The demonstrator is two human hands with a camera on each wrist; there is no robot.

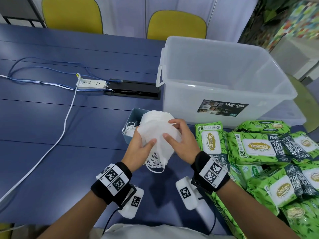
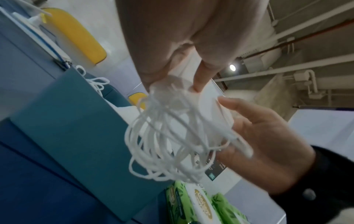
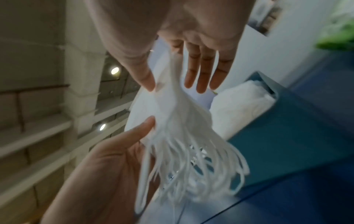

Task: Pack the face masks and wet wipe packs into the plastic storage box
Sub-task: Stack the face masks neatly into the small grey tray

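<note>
A stack of white face masks (image 1: 155,129) is held just above the blue table, its ear loops (image 2: 168,141) dangling toward me. My left hand (image 1: 146,144) grips the stack's left side, thumb on top. My right hand (image 1: 170,130) pinches its right edge between thumb and fingers (image 3: 200,75). Just behind the stack stands a small teal box (image 1: 132,118) with more masks (image 3: 243,103) inside. The clear plastic storage box (image 1: 179,104) stands open and looks empty at the back right. Several green wet wipe packs (image 1: 255,147) lie piled to the right.
A white power strip (image 1: 91,83) with white and blue cables and a black cable hatch (image 1: 134,90) lie to the left on the blue table (image 1: 51,135). Two yellow chairs (image 1: 72,14) stand at the far edge. The wipe packs reach the near right edge.
</note>
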